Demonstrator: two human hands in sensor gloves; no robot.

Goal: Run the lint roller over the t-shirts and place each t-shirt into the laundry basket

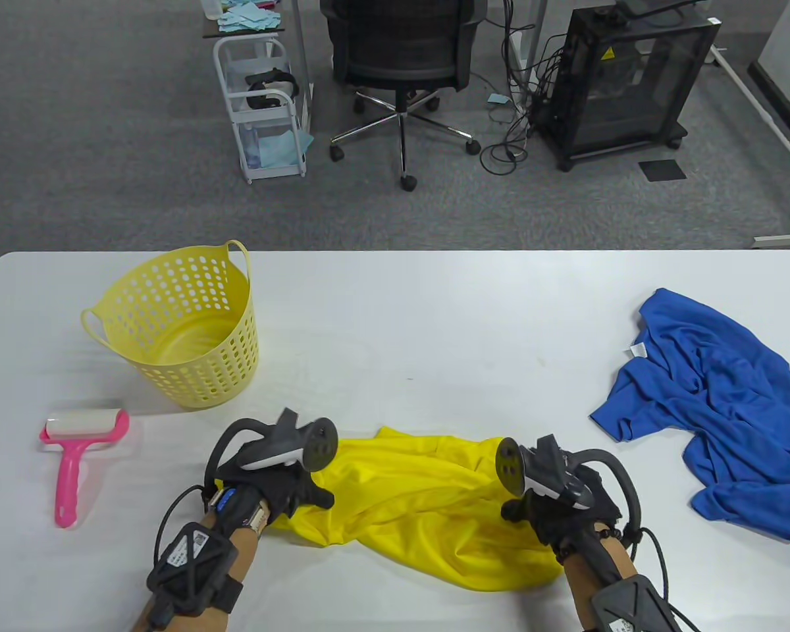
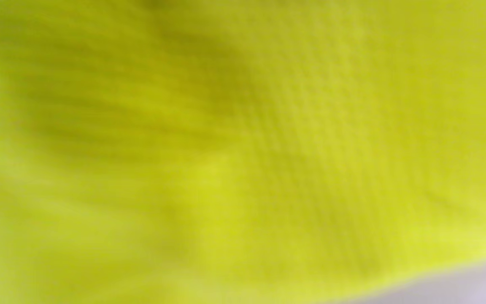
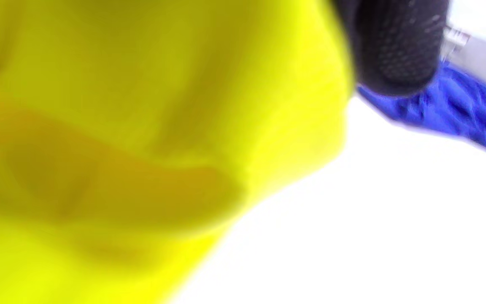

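Two gloved hands are lying on the yellow t-shirt (image 1: pixel 428 500) near the table's (image 1: pixel 434 316) front edge, the left hand (image 1: pixel 283 487) on its left end and the right hand (image 1: pixel 553 507) on its right, though whether their fingers are gripping the cloth I cannot tell. Open tabletop is stretching from the shirt to the far edge, between the yellow laundry basket (image 1: pixel 184 329) toward the far left corner and the blue t-shirt (image 1: pixel 711 408) by the right edge. The pink lint roller (image 1: pixel 79 454) is lying by the left edge, and no writing is reading clearly.
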